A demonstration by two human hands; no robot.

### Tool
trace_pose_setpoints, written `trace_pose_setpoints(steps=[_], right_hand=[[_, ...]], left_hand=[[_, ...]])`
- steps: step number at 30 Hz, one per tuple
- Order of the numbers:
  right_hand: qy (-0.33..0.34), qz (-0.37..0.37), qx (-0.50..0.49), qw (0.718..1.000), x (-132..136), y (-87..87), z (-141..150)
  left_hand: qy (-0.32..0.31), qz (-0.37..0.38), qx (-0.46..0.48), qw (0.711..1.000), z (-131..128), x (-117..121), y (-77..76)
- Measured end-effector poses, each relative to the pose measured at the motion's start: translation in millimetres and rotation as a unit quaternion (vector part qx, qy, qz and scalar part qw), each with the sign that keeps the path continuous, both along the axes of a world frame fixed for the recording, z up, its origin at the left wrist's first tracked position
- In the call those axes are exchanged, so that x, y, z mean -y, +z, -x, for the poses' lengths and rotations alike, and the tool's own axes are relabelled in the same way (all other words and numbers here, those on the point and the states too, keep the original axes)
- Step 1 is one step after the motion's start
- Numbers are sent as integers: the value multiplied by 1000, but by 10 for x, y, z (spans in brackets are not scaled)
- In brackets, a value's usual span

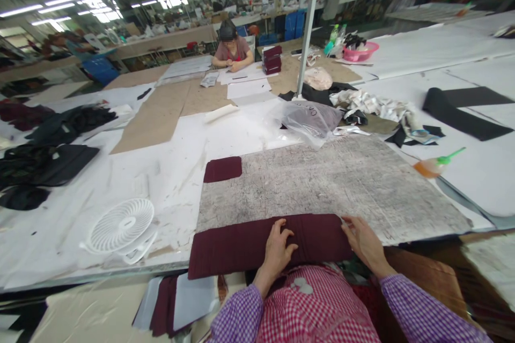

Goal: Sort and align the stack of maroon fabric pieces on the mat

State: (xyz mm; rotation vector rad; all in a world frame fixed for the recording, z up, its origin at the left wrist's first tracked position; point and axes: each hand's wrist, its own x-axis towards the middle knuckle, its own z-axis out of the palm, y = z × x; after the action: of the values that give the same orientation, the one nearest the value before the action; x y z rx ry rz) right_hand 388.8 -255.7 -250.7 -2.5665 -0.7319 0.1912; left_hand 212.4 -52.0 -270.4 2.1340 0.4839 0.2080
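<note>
A long strip of dark maroon cloth (237, 246) lies along the near edge of a grey, scratched cutting board (330, 182). My left hand (278, 249) rests flat on the middle of the strip, fingers slightly bent and pressing down. My right hand (364, 241) lies at the strip's right end, fingers stretched out over its edge. A smaller maroon piece (222, 169) sits apart at the board's far left corner.
A white table fan (120, 229) lies to the left. An orange spray bottle (434, 165) lies to the right. Black cloth piles (44, 163), plastic bags (311, 118) and scraps crowd the table. A metal pole (308, 27) stands behind. Another person (232, 48) works at the far end.
</note>
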Motion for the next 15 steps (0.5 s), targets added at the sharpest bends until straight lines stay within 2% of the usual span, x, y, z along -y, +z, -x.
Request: trace_pose_setpoints(steps=[5, 9, 15], right_hand=[[-68, 36, -82, 994, 176, 81, 102], [-142, 77, -193, 968, 349, 127, 148], [-154, 65, -362, 917, 444, 71, 260]], left_hand=[[1, 20, -24, 1000, 16, 5, 112], [31, 58, -85, 994, 51, 62, 215], [67, 216, -217, 950, 42, 217, 170]])
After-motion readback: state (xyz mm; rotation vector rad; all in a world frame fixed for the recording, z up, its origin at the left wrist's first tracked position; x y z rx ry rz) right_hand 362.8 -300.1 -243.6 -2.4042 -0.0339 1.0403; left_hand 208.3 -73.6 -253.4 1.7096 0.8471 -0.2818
